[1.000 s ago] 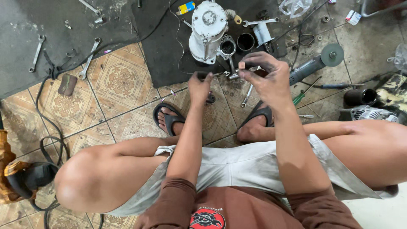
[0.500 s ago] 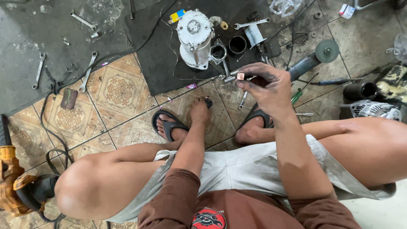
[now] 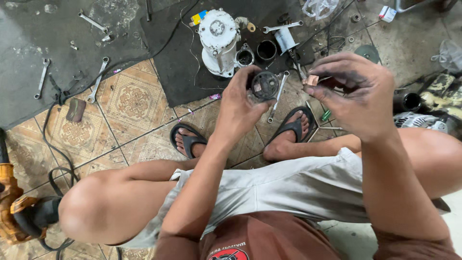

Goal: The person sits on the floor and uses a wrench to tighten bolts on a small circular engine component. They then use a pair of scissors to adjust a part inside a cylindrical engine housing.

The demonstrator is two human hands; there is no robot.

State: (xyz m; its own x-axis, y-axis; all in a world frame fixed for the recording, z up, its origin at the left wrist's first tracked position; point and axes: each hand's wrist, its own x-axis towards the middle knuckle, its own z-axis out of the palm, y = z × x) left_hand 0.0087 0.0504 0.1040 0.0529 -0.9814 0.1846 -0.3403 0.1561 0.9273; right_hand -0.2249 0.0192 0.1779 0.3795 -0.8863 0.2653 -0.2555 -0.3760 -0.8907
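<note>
From the head camera, looking down past bent knees and sandalled feet, the left hand (image 3: 239,103) is raised over the tiled floor (image 3: 130,106), its fingers curled around a small round black part (image 3: 265,85) with a toothed rim, gripped at its lower left edge and held face-up. The right hand (image 3: 353,94), grimy with dark grease, is level with it and just to the right, thumb and fingertips pressed together on a small copper-coloured piece (image 3: 312,80); the piece sits near the round part but apart from it. Beneath the hands, a combination wrench (image 3: 278,96) lies on the floor between the feet. Further out, on a dark mat (image 3: 168,53), stands a white motor housing (image 3: 219,41) with a black cylinder (image 3: 266,49) beside it. More wrenches (image 3: 98,79) lie scattered at the left, and an orange power tool (image 3: 12,207) rests at the lower left edge.
</note>
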